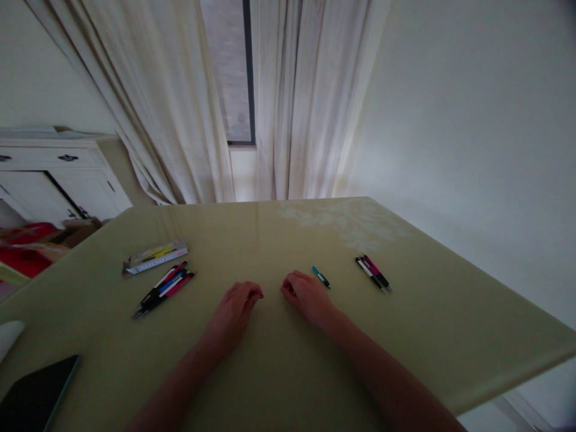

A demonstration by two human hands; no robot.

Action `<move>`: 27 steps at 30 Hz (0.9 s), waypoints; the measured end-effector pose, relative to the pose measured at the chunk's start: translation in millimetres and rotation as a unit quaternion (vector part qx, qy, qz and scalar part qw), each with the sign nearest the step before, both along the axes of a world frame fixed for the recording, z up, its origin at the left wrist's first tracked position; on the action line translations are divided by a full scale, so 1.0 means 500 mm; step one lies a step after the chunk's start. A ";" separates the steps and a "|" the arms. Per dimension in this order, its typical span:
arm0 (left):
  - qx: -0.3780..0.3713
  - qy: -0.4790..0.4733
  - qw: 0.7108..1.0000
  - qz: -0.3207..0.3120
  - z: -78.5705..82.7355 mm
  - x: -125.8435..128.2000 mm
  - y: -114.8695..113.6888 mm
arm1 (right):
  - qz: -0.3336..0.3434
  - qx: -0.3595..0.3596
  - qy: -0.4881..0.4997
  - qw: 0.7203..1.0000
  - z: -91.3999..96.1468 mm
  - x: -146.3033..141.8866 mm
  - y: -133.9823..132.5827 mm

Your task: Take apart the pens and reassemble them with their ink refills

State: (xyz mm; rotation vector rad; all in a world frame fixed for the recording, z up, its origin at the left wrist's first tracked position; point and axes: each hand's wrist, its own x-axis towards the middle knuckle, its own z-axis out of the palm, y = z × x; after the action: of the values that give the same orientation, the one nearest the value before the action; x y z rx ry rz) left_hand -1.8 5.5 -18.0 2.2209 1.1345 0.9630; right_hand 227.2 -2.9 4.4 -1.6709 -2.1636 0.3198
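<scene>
My left hand [238, 306] rests on the table with its fingers curled and pinched together. Opposite it, a short gap away, my right hand [310, 295] is curled in the same way, thumb and fingertips closed. Whatever either pinch holds, if anything, is hidden or too small to name. Just beyond my right hand lies a teal and black pen [321, 277], apart from the fingers. Farther right, a few click pens [373, 273] in white, pink and black lie side by side. Left of my left hand is a loose pile of several pens [164, 289], pink, blue, white and black.
Behind the pen pile lies an opened printed carton [155, 257]. A dark tablet or phone [40, 393] sits at the near left edge, by a white object [9, 336]. The cloth-covered table [279, 234] meets curtains [310, 102] and a wall; a white cabinet [90, 180] stands left.
</scene>
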 end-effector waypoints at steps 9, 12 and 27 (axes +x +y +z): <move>-0.209 -0.371 0.905 0.010 0.027 0.004 0.002 | 0.088 -0.077 0.295 0.948 0.009 -0.022 -0.026; -0.219 -0.431 0.875 0.019 0.035 0.006 -0.001 | 0.106 -0.058 0.299 0.947 0.013 -0.023 -0.028; -0.223 -0.487 0.844 -0.002 0.054 0.013 -0.017 | 0.091 -0.073 0.340 0.933 0.020 -0.029 -0.032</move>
State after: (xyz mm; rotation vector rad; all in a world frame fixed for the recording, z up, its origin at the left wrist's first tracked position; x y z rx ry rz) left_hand 4.5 -3.1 9.1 1.0779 0.7297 1.3966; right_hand 213.0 -19.1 14.6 -1.1737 -1.7800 0.9732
